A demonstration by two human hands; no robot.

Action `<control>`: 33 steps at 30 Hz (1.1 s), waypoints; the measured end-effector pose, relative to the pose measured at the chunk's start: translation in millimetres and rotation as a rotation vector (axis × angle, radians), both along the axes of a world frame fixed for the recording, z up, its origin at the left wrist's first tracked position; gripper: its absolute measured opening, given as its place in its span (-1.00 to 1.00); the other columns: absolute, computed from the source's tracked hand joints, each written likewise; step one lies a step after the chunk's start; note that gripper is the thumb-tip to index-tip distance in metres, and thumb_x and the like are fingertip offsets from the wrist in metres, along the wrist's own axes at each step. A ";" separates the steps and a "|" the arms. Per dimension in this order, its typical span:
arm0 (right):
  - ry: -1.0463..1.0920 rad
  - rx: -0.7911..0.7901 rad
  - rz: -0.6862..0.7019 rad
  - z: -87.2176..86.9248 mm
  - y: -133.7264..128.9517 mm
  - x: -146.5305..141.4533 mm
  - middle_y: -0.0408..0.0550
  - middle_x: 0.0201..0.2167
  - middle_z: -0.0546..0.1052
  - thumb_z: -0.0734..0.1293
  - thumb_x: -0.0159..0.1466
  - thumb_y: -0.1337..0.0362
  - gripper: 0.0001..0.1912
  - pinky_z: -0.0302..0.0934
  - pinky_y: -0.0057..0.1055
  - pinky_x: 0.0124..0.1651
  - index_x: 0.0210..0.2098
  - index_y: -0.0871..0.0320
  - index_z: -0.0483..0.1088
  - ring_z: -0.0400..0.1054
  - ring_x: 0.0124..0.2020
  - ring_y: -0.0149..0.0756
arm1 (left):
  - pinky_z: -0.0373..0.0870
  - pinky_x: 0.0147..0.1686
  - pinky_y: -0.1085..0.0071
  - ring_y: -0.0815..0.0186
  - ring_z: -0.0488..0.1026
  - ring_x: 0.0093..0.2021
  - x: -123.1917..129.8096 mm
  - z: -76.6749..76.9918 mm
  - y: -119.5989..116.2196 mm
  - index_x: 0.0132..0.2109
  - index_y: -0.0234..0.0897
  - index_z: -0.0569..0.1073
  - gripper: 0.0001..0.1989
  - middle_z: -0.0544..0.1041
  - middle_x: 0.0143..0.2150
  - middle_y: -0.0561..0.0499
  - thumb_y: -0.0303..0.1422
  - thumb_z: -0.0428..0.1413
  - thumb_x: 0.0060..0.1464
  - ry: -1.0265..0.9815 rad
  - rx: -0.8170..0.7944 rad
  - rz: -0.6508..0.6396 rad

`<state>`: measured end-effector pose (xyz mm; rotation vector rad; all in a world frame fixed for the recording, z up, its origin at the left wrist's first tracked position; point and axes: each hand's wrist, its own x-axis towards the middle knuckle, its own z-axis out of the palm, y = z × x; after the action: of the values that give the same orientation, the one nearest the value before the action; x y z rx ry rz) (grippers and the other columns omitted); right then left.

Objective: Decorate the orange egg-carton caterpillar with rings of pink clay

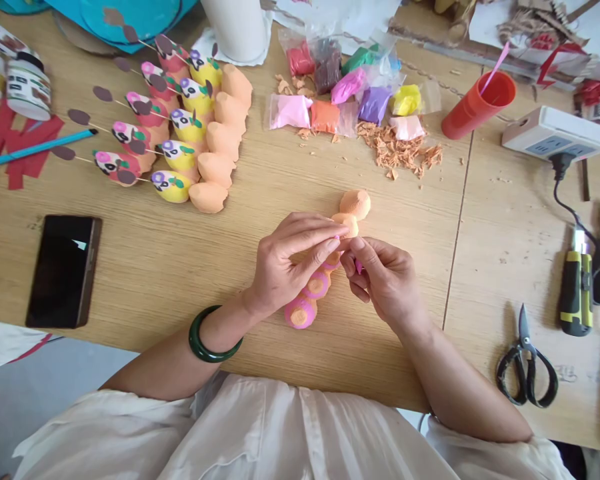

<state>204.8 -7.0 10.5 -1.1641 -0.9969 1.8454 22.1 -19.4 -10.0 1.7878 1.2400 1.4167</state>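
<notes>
Both hands meet above a slanting row of orange rounded shapes (pixel 355 204), the lower ones ringed with pink. My left hand (pixel 300 257), with a dark green bangle on its wrist, pinches a tiny pink bit between thumb and fingers. Beside it my right hand (pixel 383 273) has its thumb against its bent fingers, and a small pink clay piece (pixel 359 266) shows between them. The fingertips nearly touch and cover the middle of the row. At the lower end sits a pink-ringed shape (pixel 301 313).
Decorated pieces (pixel 173 187) with brown ovals on sticks stand at upper left, beside plain orange ones (pixel 209 197). Clay packets (pixel 290 111), orange shavings (pixel 400 150) and a red cup (pixel 475 107) lie beyond. Scissors (pixel 526 360), a cutter (pixel 577 287) and a power strip (pixel 557 133) are right, a phone (pixel 64 271) left.
</notes>
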 end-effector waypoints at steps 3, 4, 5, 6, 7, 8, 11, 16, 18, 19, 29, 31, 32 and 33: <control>-0.013 0.030 0.005 -1.4 -1.4 0.4 -0.26 -0.60 0.28 0.55 0.31 -0.23 -0.39 -0.09 -0.50 -0.70 -0.53 0.13 0.42 -0.05 -0.67 -0.58 | 0.66 0.18 0.21 0.25 0.69 0.13 0.5 0.8 -0.4 0.16 0.01 0.72 -0.74 0.79 0.07 0.00 -0.33 0.22 0.46 -0.041 -0.014 -0.064; -0.023 0.041 0.006 -1.5 -1.8 0.3 -0.27 -0.61 0.28 0.56 0.30 -0.21 -0.40 -0.11 -0.49 -0.69 -0.54 0.14 0.42 -0.06 -0.67 -0.59 | 0.66 0.19 0.21 0.25 0.69 0.15 0.9 0.9 -0.9 0.16 0.01 0.72 -0.74 0.79 0.07 -0.01 -0.33 0.21 0.46 -0.058 -0.029 -0.082; -0.036 0.055 0.006 -1.4 -2.1 0.2 -0.27 -0.61 0.27 0.57 0.30 -0.19 -0.40 -0.14 -0.49 -0.69 -0.55 0.14 0.41 -0.06 -0.67 -0.59 | 0.66 0.20 0.21 0.24 0.69 0.15 1.4 0.9 -1.4 0.16 0.01 0.73 -0.74 0.79 0.06 -0.01 -0.32 0.21 0.46 -0.077 -0.046 -0.096; -0.052 0.075 0.004 -1.1 -2.2 0.0 -0.27 -0.62 0.26 0.57 0.30 -0.18 -0.40 -0.16 -0.48 -0.68 -0.56 0.14 0.41 -0.06 -0.66 -0.58 | 0.66 0.20 0.20 0.24 0.69 0.15 2.0 0.8 -2.1 0.15 0.01 0.73 -0.75 0.79 0.05 -0.02 -0.31 0.21 0.46 -0.096 -0.062 -0.105; -0.069 0.101 -0.002 -0.6 -2.3 -0.1 -0.26 -0.63 0.23 0.57 0.32 -0.17 -0.40 -0.19 -0.47 -0.66 -0.57 0.14 0.42 -0.06 -0.65 -0.57 | 0.66 0.20 0.20 0.23 0.69 0.15 2.7 0.6 -2.9 0.13 0.00 0.74 -0.76 0.79 0.05 -0.02 -0.30 0.22 0.46 -0.117 -0.082 -0.110; -0.087 0.128 -0.006 0.0 -2.3 -0.3 -0.26 -0.64 0.21 0.56 0.33 -0.16 -0.41 -0.20 -0.45 -0.65 -0.56 0.13 0.44 -0.06 -0.63 -0.54 | 0.66 0.20 0.20 0.23 0.69 0.15 3.5 0.3 -3.7 0.11 -0.01 0.75 -0.78 0.79 0.04 -0.03 -0.29 0.23 0.45 -0.141 -0.108 -0.111; -0.100 0.147 -0.001 2.3 -1.5 -0.8 -0.25 -0.63 0.19 0.55 0.34 -0.16 -0.47 -0.23 -0.41 -0.63 -0.51 0.12 0.55 -0.06 -0.62 -0.51 | 0.66 0.17 0.25 0.23 0.70 0.12 5.5 -0.1 -5.9 0.02 -0.07 0.77 -0.83 0.79 0.01 -0.03 -0.28 0.28 0.41 -0.242 -0.215 -0.083; -0.042 0.067 -0.032 4.1 0.9 -1.1 -0.26 -0.60 0.20 0.49 0.34 -0.28 -0.38 -0.26 -0.44 -0.65 -0.51 0.13 0.51 -0.15 -0.66 -0.58 | 0.64 0.08 0.31 0.23 0.72 0.01 6.1 1.8 -7.5 -0.13 -0.13 0.77 -0.84 0.78 -0.09 -0.01 -0.18 0.41 0.27 -0.421 -0.432 -0.010; -0.064 0.081 -0.084 2.4 2.1 -0.5 -0.26 -0.59 0.22 0.48 0.34 -0.29 -0.38 -0.24 -0.44 -0.65 -0.48 0.14 0.52 -0.17 -0.66 -0.58 | 0.64 0.03 0.29 0.24 0.71 -0.06 5.4 3.0 -6.6 -0.18 -0.13 0.75 -0.83 0.77 -0.15 0.01 -0.15 0.45 0.21 -0.450 -0.502 0.031; -0.080 0.091 -0.110 1.0 2.8 0.0 -0.26 -0.59 0.23 0.48 0.34 -0.29 -0.39 -0.23 -0.44 -0.65 -0.46 0.13 0.53 -0.16 -0.66 -0.58 | 0.64 -0.01 0.27 0.23 0.71 -0.11 5.0 3.5 -5.8 -0.22 -0.12 0.74 -0.82 0.76 -0.19 0.03 -0.15 0.47 0.19 -0.462 -0.520 0.054; -0.123 0.140 -0.238 -18.8 14.0 2.3 -0.27 -0.57 0.29 0.50 0.35 -0.26 -0.47 -0.14 -0.47 -0.64 -0.36 0.10 0.55 -0.08 -0.64 -0.54 | 0.64 0.04 0.23 0.22 0.73 -0.13 -0.6 8.0 1.1 -0.25 -0.14 0.73 -0.65 0.76 -0.23 0.01 0.00 0.30 0.35 -0.382 -0.454 0.124; -0.106 0.205 -0.225 -20.3 12.5 3.7 -0.29 -0.56 0.29 0.56 0.34 -0.15 -0.58 -0.07 -0.49 -0.62 -0.24 0.08 0.60 -0.04 -0.62 -0.53 | 0.64 -0.02 0.29 0.24 0.72 -0.16 -2.1 10.7 0.1 -0.25 -0.17 0.72 -0.63 0.76 -0.25 0.00 0.00 0.29 0.36 -0.364 -0.471 0.073; -0.101 0.265 -0.208 -20.3 10.9 4.6 -0.30 -0.55 0.30 0.57 0.34 -0.10 -0.64 -0.02 -0.49 -0.60 -0.17 0.06 0.62 0.00 -0.61 -0.52 | 0.64 -0.07 0.31 0.25 0.71 -0.20 -3.0 11.9 -0.3 -0.25 -0.18 0.71 -0.64 0.75 -0.27 -0.01 -0.01 0.31 0.34 -0.362 -0.496 0.029; -0.103 0.341 -0.179 -19.8 9.1 5.4 -0.29 -0.54 0.32 0.58 0.35 -0.04 -0.68 0.03 -0.48 -0.58 -0.10 0.05 0.64 0.04 -0.59 -0.50 | 0.63 -0.12 0.32 0.26 0.70 -0.24 -3.9 13.1 -0.5 -0.25 -0.19 0.71 -0.66 0.74 -0.29 -0.01 -0.02 0.34 0.32 -0.364 -0.525 -0.020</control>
<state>210.2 2.0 -9.4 -1.1073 -1.1713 1.4214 18.2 -19.9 3.0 1.1312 1.2433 1.1930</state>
